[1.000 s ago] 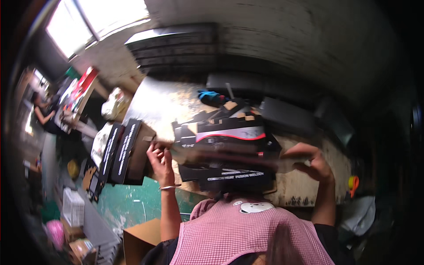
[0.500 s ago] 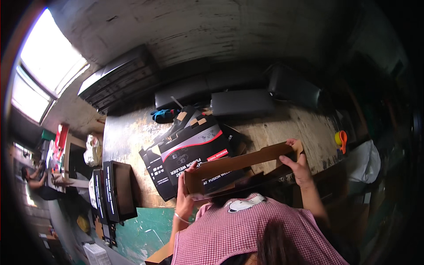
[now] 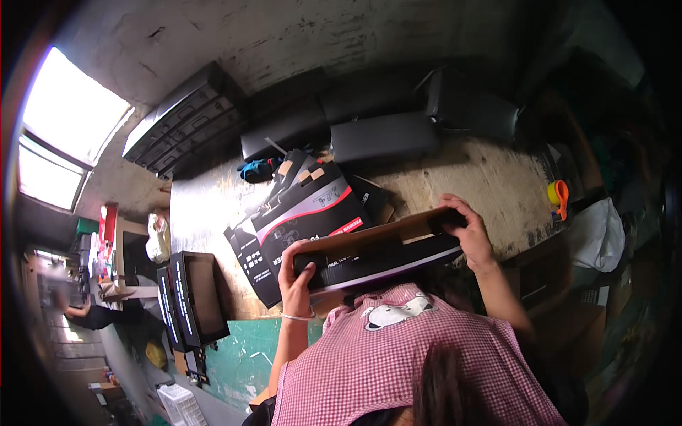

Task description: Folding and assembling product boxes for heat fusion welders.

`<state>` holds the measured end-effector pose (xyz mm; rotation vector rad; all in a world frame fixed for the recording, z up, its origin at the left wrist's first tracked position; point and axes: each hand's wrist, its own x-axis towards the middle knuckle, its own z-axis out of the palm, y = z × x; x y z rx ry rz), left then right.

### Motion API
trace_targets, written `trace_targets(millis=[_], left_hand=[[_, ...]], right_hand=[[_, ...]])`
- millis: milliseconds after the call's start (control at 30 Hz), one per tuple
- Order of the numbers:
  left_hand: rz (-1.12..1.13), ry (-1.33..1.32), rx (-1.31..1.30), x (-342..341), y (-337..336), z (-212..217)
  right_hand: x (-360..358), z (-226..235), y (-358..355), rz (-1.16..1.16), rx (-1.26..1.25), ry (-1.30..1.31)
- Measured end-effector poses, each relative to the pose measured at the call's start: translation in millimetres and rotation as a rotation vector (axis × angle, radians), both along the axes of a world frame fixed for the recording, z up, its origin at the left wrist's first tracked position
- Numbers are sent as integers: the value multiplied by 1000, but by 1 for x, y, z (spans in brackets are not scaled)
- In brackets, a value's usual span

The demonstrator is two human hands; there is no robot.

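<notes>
While a long flat cardboard box (image 3: 376,255) is held level above the near edge of the workbench (image 3: 490,184), it is gripped at both ends. The left hand (image 3: 297,273) is closed around its left end, fingers wrapped over the top edge, and the right hand (image 3: 469,234) is clamped on its right end, thumb tucked underneath. The box is black on its long side and brown on top, and it is kept close to the chest, clear of the bench surface.

Behind it on the bench, a stack of flattened black cartons (image 3: 305,220) with red and white stripes is spread out, not yet made up. To the left, two made-up black boxes (image 3: 192,298) are stood on end just beside each other. By that showing, some boxes are judged finished, one is in hand, and several flat ones are left.

Further back, dark padded cases (image 3: 383,138) are laid along the wall, and a blue glove (image 3: 254,170) is lying near them. At the right edge, a yellow and orange tape dispenser (image 3: 558,193) is set beside a white plastic bag (image 3: 597,234).
</notes>
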<state>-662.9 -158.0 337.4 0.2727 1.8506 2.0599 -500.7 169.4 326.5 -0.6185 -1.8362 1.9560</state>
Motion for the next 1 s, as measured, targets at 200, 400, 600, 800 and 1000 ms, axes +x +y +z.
trace_targets(millis=[200,400,600,800,1000], left_hand=[[-185,351,-423,-5,-2,14],[-541,567,-957,-30,-5,48],[-405,399,-991,-40,-9,16],[-121,-70,-104,11,-40,-40],[411,-217,19,-16,-110,-63]], right_hand=[[-9,17,6,35,48,-90],[-38,52,22,466,772,-542],[-67,38,28,464,959,-519],[-46,-82,145,33,312,-369],[-52,-153,223,-130,864,-571]])
